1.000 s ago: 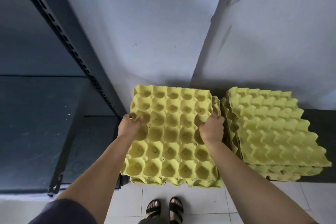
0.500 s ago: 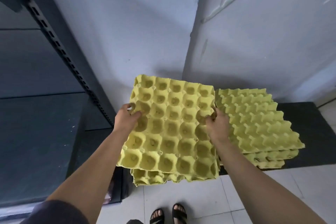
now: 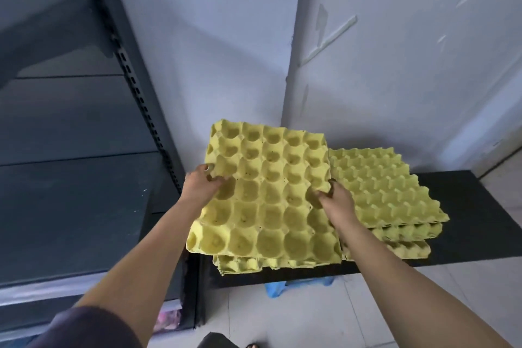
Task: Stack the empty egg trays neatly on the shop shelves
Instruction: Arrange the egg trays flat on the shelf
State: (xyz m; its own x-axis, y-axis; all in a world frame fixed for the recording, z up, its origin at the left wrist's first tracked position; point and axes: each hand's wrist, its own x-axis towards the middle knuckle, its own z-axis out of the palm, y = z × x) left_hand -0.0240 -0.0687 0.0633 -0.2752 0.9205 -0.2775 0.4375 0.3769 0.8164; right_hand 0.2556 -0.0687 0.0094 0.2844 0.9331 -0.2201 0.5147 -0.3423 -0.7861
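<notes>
A yellow egg tray [image 3: 268, 192], cups facing up, is held in the air between both hands. My left hand [image 3: 199, 185] grips its left edge and my right hand [image 3: 334, 200] grips its right edge. Under it lies a small pile of yellow trays [image 3: 248, 263], of which only the front edge shows. To the right a second stack of yellow trays [image 3: 389, 195] lies bumps-up on the low black platform [image 3: 474, 215].
Dark metal shelving [image 3: 70, 206] fills the left side, with a slotted upright post [image 3: 135, 85] next to the held tray. A pale wall with a corner column [image 3: 296, 51] rises behind. Blue plastic [image 3: 276, 288] shows under the platform. The floor [image 3: 310, 316] is tiled.
The top tray has come up off the left pile, held by both hands, and the pile's front edge now shows beneath it. My view has shifted left and back.
</notes>
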